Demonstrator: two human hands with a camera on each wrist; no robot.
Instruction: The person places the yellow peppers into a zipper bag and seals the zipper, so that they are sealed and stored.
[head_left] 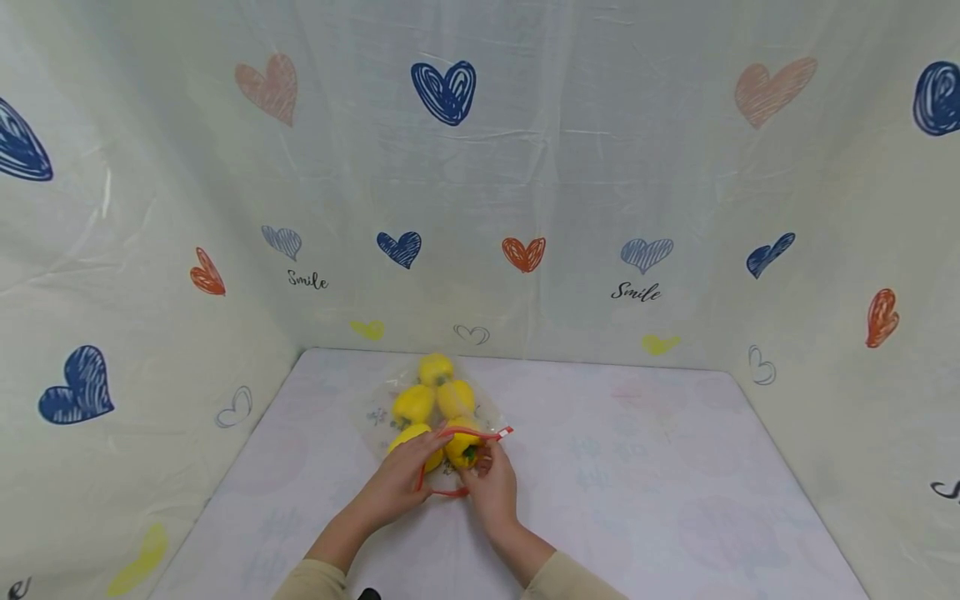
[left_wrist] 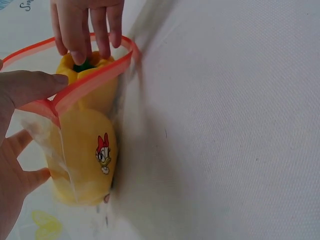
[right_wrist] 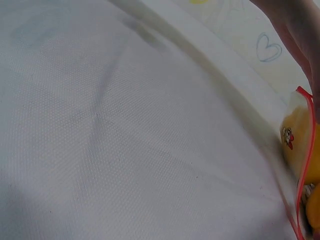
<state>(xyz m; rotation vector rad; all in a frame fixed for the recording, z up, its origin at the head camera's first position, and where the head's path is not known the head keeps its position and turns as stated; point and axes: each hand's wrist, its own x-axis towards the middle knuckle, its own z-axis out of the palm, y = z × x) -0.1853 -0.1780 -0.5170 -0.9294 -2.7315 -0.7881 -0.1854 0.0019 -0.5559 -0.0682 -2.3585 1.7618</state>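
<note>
A clear zip bag [head_left: 491, 407] with a red zip edge [head_left: 471, 432] lies on the table, its mouth spread towards me. Inside are several yellow bell peppers [head_left: 413, 404]. My left hand [head_left: 405, 471] holds the bag at the left of its mouth, thumb across the red edge and fingers against the outside, as the left wrist view shows. At the mouth's right side is my right hand [head_left: 491, 483]. Its fingers [left_wrist: 100, 27] reach down within the red rim, right at the top of the nearest bell pepper [left_wrist: 95, 65], whose green stem shows.
The white table [head_left: 637, 467] extends to the right and left of the bag. Pale curtains [head_left: 570, 167] with printed hearts rise behind it and at both sides. A small black object [head_left: 369, 594] shows at the bottom edge of the head view.
</note>
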